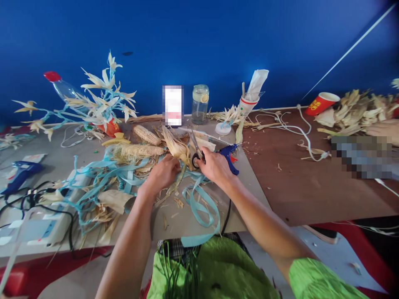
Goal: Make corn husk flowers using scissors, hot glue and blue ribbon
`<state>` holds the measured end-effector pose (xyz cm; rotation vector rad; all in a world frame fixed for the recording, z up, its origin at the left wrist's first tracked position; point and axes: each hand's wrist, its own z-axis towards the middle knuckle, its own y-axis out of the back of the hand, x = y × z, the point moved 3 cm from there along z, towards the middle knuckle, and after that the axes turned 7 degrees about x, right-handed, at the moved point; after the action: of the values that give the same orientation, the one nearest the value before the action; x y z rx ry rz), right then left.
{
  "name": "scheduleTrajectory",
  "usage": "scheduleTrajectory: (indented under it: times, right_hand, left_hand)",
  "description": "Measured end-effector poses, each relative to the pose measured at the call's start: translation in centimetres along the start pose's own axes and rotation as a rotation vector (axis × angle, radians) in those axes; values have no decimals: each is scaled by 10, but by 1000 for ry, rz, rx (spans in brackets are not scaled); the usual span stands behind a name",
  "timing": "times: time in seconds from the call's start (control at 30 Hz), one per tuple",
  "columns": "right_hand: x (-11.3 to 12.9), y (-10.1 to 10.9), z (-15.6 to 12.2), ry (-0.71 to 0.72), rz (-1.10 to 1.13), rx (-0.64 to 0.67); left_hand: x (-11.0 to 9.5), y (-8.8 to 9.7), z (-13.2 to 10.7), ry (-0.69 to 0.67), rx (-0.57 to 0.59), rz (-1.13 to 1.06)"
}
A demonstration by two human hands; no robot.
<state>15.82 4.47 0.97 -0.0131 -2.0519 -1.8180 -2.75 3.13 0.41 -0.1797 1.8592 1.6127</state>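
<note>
My right hand (215, 167) is closed on the scissors (195, 145), its fingers at the black handles and the blades pointing away from me. Just left of them lies a bundle of dry corn husk (175, 143), its leaves spreading toward the back. My left hand (165, 172) is curled closed at the near side of this husk, its fingertips partly hidden. Loops of light blue ribbon (202, 203) lie below and between my hands. Beside my right hand rests a blue glue gun (230, 158). Two bare corn cobs (146, 135) lie behind my left hand.
Blue ribbon pieces and husk scraps surround a white power strip (59, 216) at left, near another blue glue gun (23, 172). Husk flowers (104, 97), a glass jar (200, 104) and a red cup (322, 103) stand along the blue wall. Another person's hand (383, 131) shows at right.
</note>
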Motion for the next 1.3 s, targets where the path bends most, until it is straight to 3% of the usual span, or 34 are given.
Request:
scheduleTrajectory:
  times: [0.2, 0.33, 0.43, 0.63, 1.03, 1.3]
  right_hand:
    - [9, -2, 0, 31, -41, 30]
    - [9, -5, 2, 37, -67, 45]
    - [9, -8, 4, 46, -64, 67]
    - [13, -7, 10, 58, -50, 48]
    - [20, -9, 1, 80, -57, 139]
    - [18, 3, -7, 126, -54, 161]
  left_hand:
    - [-9, 16, -6, 62, -109, -559]
    - [-13, 10, -4, 112, -168, -921]
    - [-14, 3, -1, 144, -192, -1058]
    - [-16, -2, 2, 173, -182, -1091]
    - [-15, -7, 3, 165, -185, -1053]
    - [-13, -6, 2, 173, -190, -1031]
